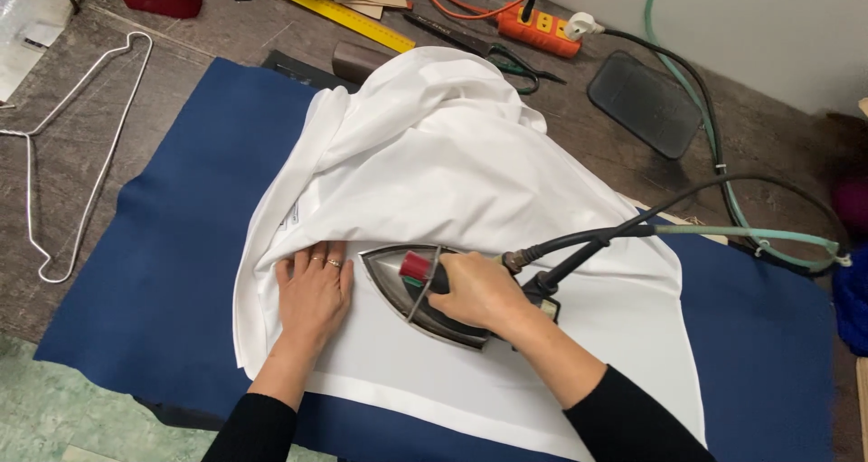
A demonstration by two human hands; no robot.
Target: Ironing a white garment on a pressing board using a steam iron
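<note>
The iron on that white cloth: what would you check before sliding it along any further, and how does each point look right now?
1. Right hand grips the handle of the iron firmly: ok.
2. Left hand lies flat on the white cloth, beside the iron's tip and not touching it: ok, though close.
3. Cloth ahead of the iron smooth: not ok, it is bunched in folds further up.
4. Black cord and green hose trail off to the right, away from the iron's plate: ok.
5. Blue pad lies under the cloth: ok.
6. Iron hot: cannot tell.
</note>
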